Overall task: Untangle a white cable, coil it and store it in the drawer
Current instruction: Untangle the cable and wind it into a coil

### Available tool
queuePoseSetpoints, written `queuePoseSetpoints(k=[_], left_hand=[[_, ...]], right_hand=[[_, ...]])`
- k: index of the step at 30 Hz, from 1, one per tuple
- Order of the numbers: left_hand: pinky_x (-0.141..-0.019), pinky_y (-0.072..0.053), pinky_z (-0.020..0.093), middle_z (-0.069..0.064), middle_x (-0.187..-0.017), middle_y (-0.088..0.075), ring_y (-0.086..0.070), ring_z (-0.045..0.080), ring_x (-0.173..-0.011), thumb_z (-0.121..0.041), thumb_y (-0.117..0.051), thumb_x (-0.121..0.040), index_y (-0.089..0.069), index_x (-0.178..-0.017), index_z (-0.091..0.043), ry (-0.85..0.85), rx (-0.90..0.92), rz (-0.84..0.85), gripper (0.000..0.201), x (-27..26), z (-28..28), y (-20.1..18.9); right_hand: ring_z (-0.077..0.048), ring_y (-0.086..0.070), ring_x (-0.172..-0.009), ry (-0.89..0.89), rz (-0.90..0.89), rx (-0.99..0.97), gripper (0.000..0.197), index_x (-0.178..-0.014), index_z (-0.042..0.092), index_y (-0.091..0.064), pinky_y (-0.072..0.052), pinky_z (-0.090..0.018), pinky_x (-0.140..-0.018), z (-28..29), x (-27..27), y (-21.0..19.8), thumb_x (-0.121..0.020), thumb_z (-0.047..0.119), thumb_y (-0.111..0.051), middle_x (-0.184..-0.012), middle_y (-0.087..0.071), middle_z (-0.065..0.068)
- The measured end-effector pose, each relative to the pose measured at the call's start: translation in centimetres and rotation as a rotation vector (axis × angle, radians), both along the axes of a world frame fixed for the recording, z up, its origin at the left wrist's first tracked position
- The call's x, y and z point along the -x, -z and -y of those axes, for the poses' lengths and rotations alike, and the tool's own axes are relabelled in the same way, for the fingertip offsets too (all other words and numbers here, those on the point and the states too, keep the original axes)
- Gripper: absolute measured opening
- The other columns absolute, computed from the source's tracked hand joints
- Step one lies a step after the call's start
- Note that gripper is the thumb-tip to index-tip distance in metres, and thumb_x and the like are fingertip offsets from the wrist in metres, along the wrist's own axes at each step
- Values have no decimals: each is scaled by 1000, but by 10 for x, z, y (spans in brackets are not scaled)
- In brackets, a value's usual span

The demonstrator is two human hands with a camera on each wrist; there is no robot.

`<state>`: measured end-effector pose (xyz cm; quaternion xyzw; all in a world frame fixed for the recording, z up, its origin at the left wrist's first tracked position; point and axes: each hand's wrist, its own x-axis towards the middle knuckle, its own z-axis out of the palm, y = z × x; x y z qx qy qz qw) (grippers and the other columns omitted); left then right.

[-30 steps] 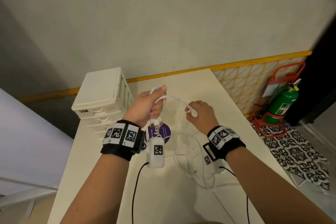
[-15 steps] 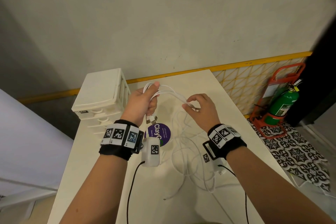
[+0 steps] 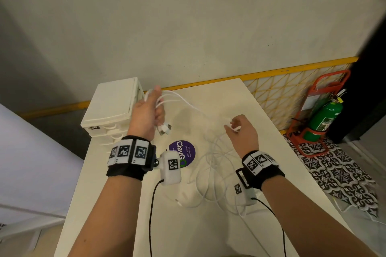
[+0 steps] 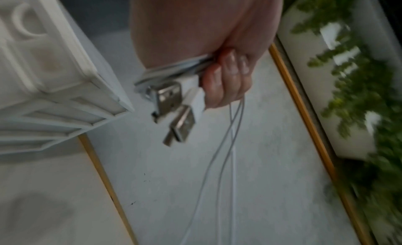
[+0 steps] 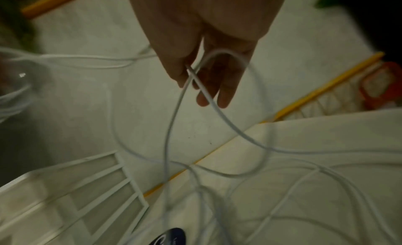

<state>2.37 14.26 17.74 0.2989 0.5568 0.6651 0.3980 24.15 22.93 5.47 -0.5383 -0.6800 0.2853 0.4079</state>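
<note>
A long white cable (image 3: 211,165) lies in loose tangled loops on the white table (image 3: 208,233). My left hand (image 3: 149,113) is raised beside the drawer unit and grips several strands of it. The USB plugs (image 4: 174,109) hang below that fist. From there strands run right to my right hand (image 3: 240,129), which pinches a bend of the cable (image 5: 217,54) between thumb and fingers above the table. The white drawer unit (image 3: 112,106) stands at the table's back left; its drawers look shut.
A round purple sticker (image 3: 183,152) lies on the table between my wrists. Black wrist-camera leads (image 3: 152,215) trail toward me. A green fire extinguisher (image 3: 323,119) in a red stand sits on the floor to the right, beyond the table edge.
My left hand has risen and moved back toward the drawer unit with its strands. My right hand has moved right and away, so the cable between them is drawn longer.
</note>
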Motion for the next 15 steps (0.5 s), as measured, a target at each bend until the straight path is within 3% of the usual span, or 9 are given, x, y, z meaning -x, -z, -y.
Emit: queuePoseSetpoints(k=[3, 5, 9, 12, 15], left_hand=[[-36, -17, 22, -8, -42, -33, -27, 8, -35, -31, -53, -94, -49, -69, -17, -127, -14, 25, 30, 17, 2, -2], [-37, -17, 22, -7, -43, -34, -27, 9, -35, -32, -55, -93, -48, -68, -18, -136, 6, -20, 29, 21, 2, 0], [-34, -19, 19, -8, -39, -34, -27, 9, -33, -34, -55, -93, -46, -66, -17, -65, 89, -107, 34, 7, 1, 7], [-34, -19, 19, -7, -40, -35, -27, 10, -33, -35, -55, -93, -50, -67, -16, 19, 132, -141, 33, -7, -2, 15], [-36, -20, 20, -7, -41, -34, -26, 10, -35, -37, -56, -93, -52, -66, -16, 145, 155, -192, 34, -21, -3, 19]], right_hand=[[-28, -63, -62, 42, -40, 132, 13, -84, 16, -53, -56, -43, -65, -4, -14, 9, -84, 23, -64, -76, -63, -4], [-26, -63, -66, 28, 21, 227, 16, -88, 15, -56, -53, -37, -67, -3, -20, 12, -82, 26, -66, -82, -66, -8], [-14, -54, -99, -112, -52, 194, 51, -120, 20, -51, -40, -25, -84, 3, -8, 5, -75, 31, -74, -106, -55, -1], [-12, -42, -122, -243, -86, -34, 76, -137, 24, -35, -34, -26, -102, 9, 10, -14, -73, 33, -75, -131, -44, -2], [-16, -27, -136, -373, 95, -143, 86, -144, 21, -23, -20, -33, -113, 10, 29, -34, -75, 40, -72, -148, -33, -4]])
